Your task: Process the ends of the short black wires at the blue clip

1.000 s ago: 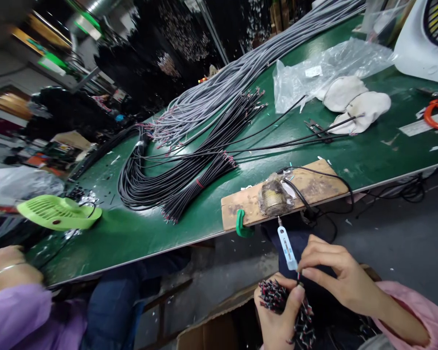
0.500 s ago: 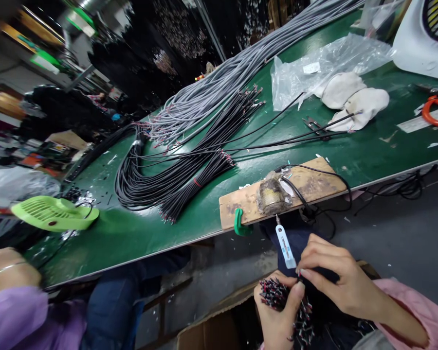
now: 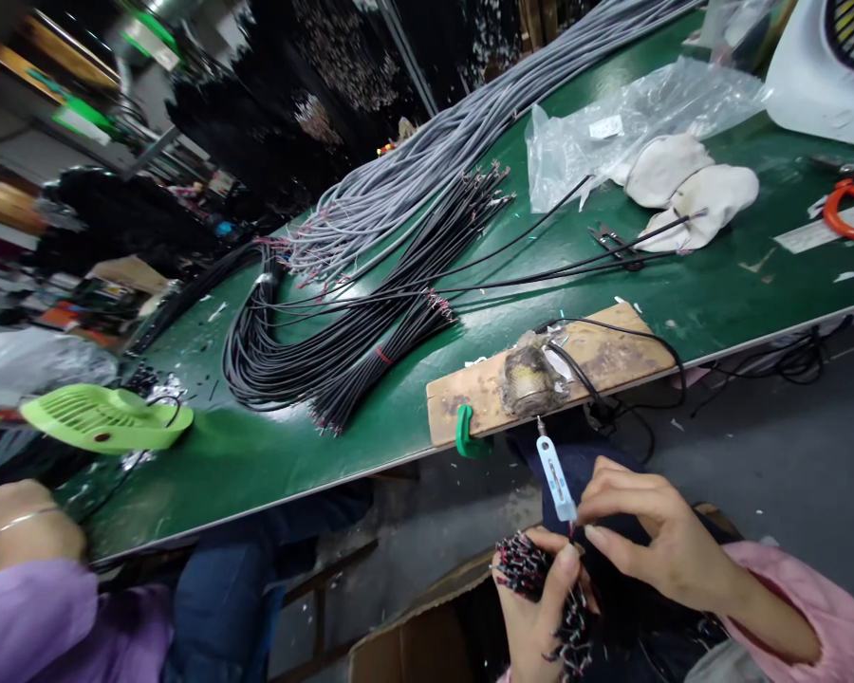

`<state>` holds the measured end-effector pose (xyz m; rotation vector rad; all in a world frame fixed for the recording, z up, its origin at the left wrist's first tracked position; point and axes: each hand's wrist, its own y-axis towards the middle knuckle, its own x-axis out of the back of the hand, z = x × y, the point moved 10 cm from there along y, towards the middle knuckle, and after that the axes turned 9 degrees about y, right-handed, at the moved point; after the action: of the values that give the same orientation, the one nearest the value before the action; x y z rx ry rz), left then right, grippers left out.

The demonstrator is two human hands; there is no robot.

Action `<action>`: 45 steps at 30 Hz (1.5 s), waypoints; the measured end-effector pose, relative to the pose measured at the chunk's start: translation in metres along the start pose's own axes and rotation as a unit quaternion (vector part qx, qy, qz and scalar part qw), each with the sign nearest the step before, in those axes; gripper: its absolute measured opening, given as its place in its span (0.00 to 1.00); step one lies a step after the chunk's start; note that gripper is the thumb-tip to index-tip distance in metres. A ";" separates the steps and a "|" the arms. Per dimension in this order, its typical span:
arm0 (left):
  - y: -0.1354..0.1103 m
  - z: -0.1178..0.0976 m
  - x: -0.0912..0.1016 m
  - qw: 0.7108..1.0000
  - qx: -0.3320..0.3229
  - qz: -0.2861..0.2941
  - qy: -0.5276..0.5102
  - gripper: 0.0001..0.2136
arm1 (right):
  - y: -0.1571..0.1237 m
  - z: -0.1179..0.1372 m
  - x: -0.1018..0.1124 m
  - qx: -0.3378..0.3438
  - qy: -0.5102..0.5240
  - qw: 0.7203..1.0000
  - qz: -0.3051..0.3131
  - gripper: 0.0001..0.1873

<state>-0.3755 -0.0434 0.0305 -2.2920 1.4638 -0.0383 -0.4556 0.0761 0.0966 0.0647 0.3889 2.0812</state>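
Note:
My left hand (image 3: 533, 617) is closed around a bundle of thin black cables (image 3: 523, 564), whose stripped ends show red, white and dark strands. Between its thumb and forefinger, one cable end points up at the lower end of a light-blue plastic piece (image 3: 556, 479). That piece hangs from the metal shaft of a small motor (image 3: 530, 377) on a wooden board (image 3: 619, 351). My right hand (image 3: 647, 536) hovers just right of the blue piece's lower end. Its thumb and forefinger are slightly apart, with nothing visible between them.
A green clamp (image 3: 468, 432) grips the board at the table edge (image 3: 313, 498). Black cables (image 3: 370, 318) and grey cables (image 3: 427, 161) lie behind, with cutters (image 3: 614, 247) and white gloves (image 3: 712, 194). Below me stands a cardboard box (image 3: 405, 655). A co-worker's arm (image 3: 28, 569) is at left.
The left hand has moved slightly left, with a cable end now up at the blue piece. My right thumb and forefinger, earlier pinched at a cable end, have separated slightly.

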 end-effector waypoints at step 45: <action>0.005 -0.053 0.005 0.975 -0.205 0.004 0.082 0.05 | 0.051 -0.032 -0.023 -0.195 0.246 0.949 -0.008 0.29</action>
<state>-0.3906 -0.0666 0.0760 -2.6636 1.6929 0.0880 -0.4924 0.0252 0.0837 -0.7017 0.2640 2.1075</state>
